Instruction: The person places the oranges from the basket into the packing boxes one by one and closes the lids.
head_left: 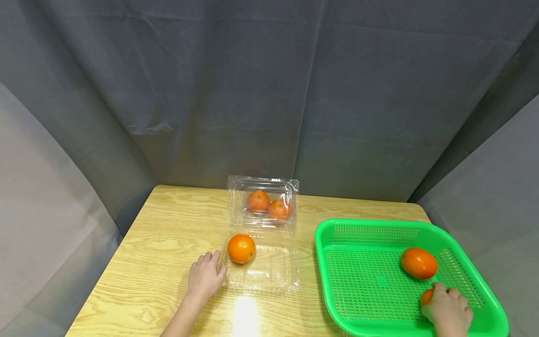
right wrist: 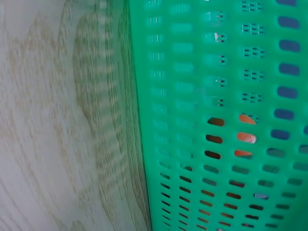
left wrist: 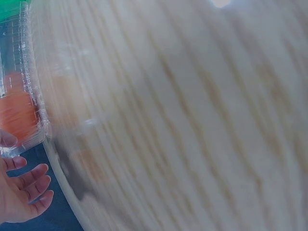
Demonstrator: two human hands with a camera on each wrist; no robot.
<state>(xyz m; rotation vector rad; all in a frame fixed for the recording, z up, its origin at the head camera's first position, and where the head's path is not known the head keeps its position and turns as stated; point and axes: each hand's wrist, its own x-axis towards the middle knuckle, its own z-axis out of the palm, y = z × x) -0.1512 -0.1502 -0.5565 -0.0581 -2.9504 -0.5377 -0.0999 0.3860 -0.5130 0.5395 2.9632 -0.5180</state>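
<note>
A clear plastic clamshell box [head_left: 263,276] lies unfolded on the table. One orange [head_left: 241,248] sits in its near half, and two more oranges [head_left: 269,206] show in the far half. My left hand [head_left: 205,276] is beside the box's left edge, its fingertips right at the rim; in the left wrist view its fingers [left wrist: 36,180] are spread and relaxed. Inside the green basket [head_left: 322,271], my right hand [head_left: 449,310] has its fingers curled over an orange [head_left: 427,297], partly hidden under it. The right wrist view shows mostly the basket's slotted wall [right wrist: 183,96], with orange patches through the slots.
Another orange fruit [head_left: 418,263], oval in this view, lies in the basket just beyond my right hand. The basket stands at the right of the wooden table [head_left: 156,262]. Grey curtains [head_left: 236,93] hang behind the table and at both sides.
</note>
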